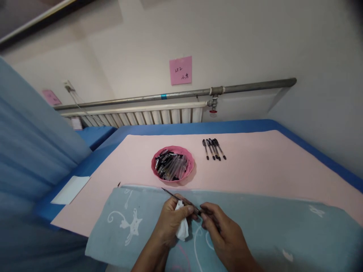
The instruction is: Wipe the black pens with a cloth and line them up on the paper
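My left hand [170, 221] is closed around a slim dark pen [170, 193] and a crumpled white tissue [183, 230]. The pen slants, its thin pointed end up and to the left. At the lower end of the pen, the fingertips of my right hand [221, 232] pinch together; a small dark part there is mostly covered by the fingers. Beyond my hands stands a pink scalloped basket [192, 172] full of clear tubes and black pen parts [171, 164]. To its right, several black-capped pens [214, 149] lie side by side.
A grey-green cloth [269, 226] with white cat drawings covers the near edge of the pink table sheet [255, 166]. White paper [70, 190] lies at the left, near a blue curtain [22, 151]. A radiator [153, 116] and a pipe [255, 87] run along the wall behind.
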Tool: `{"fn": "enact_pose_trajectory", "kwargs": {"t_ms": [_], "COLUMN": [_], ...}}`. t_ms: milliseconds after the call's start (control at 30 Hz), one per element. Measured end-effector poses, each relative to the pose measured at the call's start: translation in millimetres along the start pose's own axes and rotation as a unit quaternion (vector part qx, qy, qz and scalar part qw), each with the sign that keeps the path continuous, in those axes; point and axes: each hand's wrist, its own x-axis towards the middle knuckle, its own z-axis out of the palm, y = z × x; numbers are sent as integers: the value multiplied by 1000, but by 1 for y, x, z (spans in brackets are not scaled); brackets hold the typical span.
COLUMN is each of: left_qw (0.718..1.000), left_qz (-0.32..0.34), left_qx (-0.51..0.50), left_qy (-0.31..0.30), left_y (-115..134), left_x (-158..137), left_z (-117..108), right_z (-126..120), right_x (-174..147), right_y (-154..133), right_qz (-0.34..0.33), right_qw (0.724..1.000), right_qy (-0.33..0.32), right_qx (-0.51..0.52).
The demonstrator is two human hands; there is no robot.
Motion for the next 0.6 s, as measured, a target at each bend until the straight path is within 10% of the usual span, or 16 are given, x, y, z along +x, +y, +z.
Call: {"fn": "enact_pose_trajectory", "kwargs": {"t_ms": [600], "left_qw": [998], "left_qz": [27], "left_qx": [61], "left_qy": [9], "left_y": [-2], "left_x": [1], "left_z": [1], "right_z": [1], "right_x": [2], "right_y": [-7], "right_qz": [33], "right_qw": [997], "right_qy": [6], "right_qx": [75]}}
